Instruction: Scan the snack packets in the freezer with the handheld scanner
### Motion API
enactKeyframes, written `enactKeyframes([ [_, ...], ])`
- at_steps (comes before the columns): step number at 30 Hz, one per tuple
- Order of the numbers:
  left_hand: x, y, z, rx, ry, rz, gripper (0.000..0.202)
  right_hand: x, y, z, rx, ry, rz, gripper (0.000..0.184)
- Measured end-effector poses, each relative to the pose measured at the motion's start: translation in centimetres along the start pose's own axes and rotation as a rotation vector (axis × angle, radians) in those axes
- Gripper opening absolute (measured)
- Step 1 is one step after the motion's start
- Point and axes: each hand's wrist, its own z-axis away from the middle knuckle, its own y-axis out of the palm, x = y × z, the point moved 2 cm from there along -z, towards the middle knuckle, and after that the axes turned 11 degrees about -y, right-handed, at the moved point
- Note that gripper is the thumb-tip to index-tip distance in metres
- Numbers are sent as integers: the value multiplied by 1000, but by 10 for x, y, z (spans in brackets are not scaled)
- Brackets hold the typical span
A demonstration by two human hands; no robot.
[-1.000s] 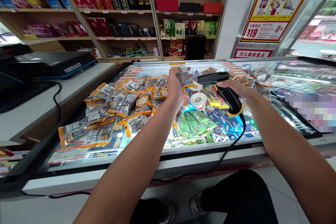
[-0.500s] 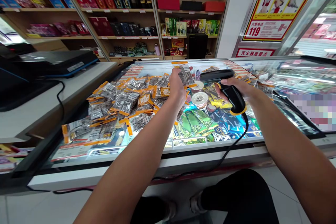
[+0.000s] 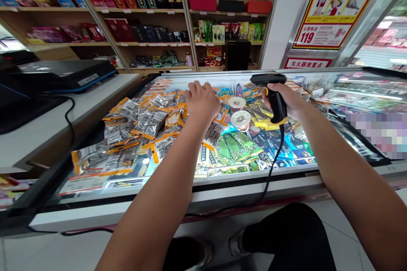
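Note:
My left hand [image 3: 203, 100] is back-up over the right part of a pile of clear snack packets with orange edges [image 3: 149, 122]. Its fingers bend downward, and whatever lies beneath them is hidden. In my right hand [image 3: 288, 98] is a black barcode scanner [image 3: 276, 102] with yellow trim, held upright by its handle, its head pointing left. A black cable [image 3: 276, 161] hangs from the handle over the near edge. Between the hands, under the glass top, two round tubs [image 3: 241, 119] sit near green snack bags [image 3: 237, 146] and blue packets [image 3: 273, 148].
The glass-topped freezer [image 3: 111, 211] spans the view in front of me. To the left, a counter [image 3: 38, 129] carries a black device [image 3: 66, 74]. Wooden shelves [image 3: 149, 44] with bottles and boxes stand behind. A fire poster [image 3: 337, 12] hangs at the right.
My left hand has turned palm down and moved left, lowering to the pile; the packet it held up no longer shows in it. The scanner has tilted more upright and shifted slightly.

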Motion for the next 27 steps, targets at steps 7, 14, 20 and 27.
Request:
enactKeyframes([
  [7, 10, 20, -5, 80, -42, -191, 72, -19, -41, -21, -460, -94, 212, 22],
  [14, -23, 5, 19, 113, 130, -56, 72, -37, -43, -23, -207, -38, 715, 42],
  [20, -48, 12, 46, 360, 283, -84, 73, -35, -37, -18, -65, 64, 751, 48],
  [27, -56, 25, 59, 467, 474, -115, 68, -28, -16, -10, 52, 49, 463, 38],
])
